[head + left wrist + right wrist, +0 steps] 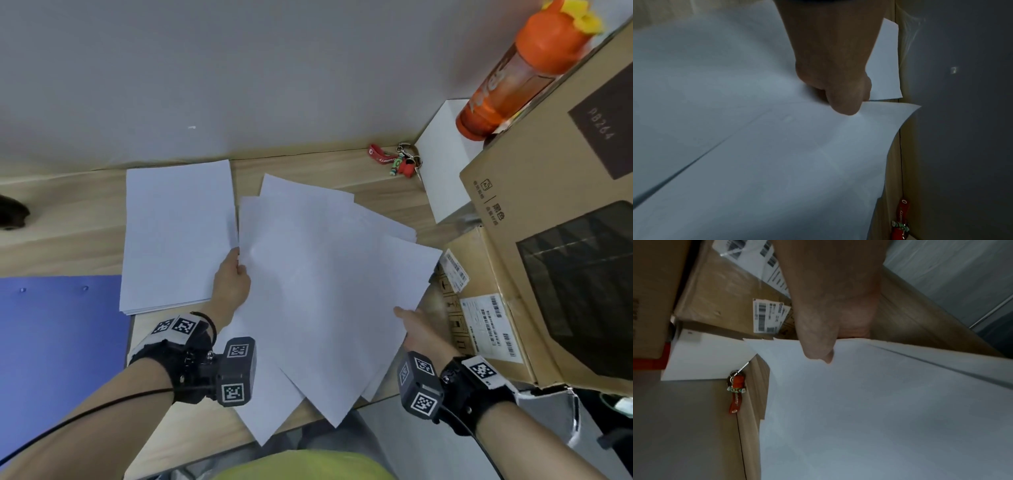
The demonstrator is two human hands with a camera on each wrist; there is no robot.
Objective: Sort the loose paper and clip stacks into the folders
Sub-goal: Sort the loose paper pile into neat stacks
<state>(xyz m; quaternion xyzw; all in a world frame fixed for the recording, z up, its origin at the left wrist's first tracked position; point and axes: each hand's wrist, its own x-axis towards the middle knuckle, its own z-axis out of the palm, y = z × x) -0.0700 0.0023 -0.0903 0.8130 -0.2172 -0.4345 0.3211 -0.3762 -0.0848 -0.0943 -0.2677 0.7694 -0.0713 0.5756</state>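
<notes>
Gripping fanned loose sheets [318, 284] between both hands: left hand [231, 281] pinching the far-left edge, right hand [419, 329] pinching the right edge. Squaring edges before clipping advised; squared stack [178, 233] lying just left of left hand.

Head view: even, soft indoor light, fairly bright; paper [318, 274] washed bluish-white, little surface detail. Faint shadows only. Wide-angle bending at the edges, box [555, 219] at right skewed. Both wrist views dim, grainy, soft; hands [834, 68] [830, 305] at upper centre dark and blurred. Sheet edges smeared in lower left of left-wrist view.
</notes>
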